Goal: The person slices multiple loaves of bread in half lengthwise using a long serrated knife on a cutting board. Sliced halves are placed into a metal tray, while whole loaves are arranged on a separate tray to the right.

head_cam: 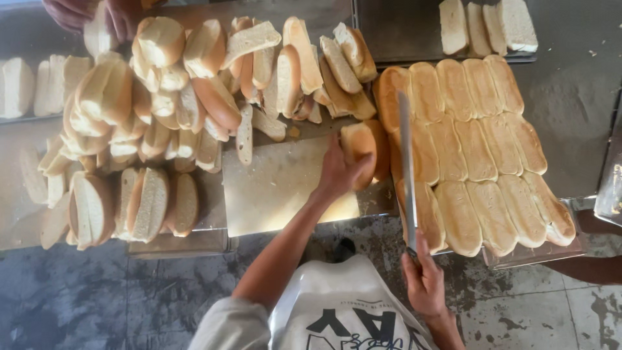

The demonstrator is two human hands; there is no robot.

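Head view: a person stood over a table (576, 97) loaded with bread.
Left hand: the left hand (338, 172) gripped a split bun (364, 146), its fingers (360, 174) curled around the near end.
Split bun: it stood on edge at the far right corner of a pale cutting board (278, 188), just beside the bun slab.
Right hand: the right hand (424, 279) was closed on the handle of a long knife (407, 168), fingers wrapped tight around it.
Long knife: its blade ran away from the person, lying over the left edge of the bun slab.
Bun slab: a sheet of joined golden buns (479, 152) rested on a metal tray (538, 254) to the right.
Cut bread: a heap of sliced buns (194, 91) spread across the far and left side of the table.
Far tray: a few pale buns (486, 26) sat on another tray at the top right.
Other person: a second person's hand (97, 16) touched bread at the top left corner.
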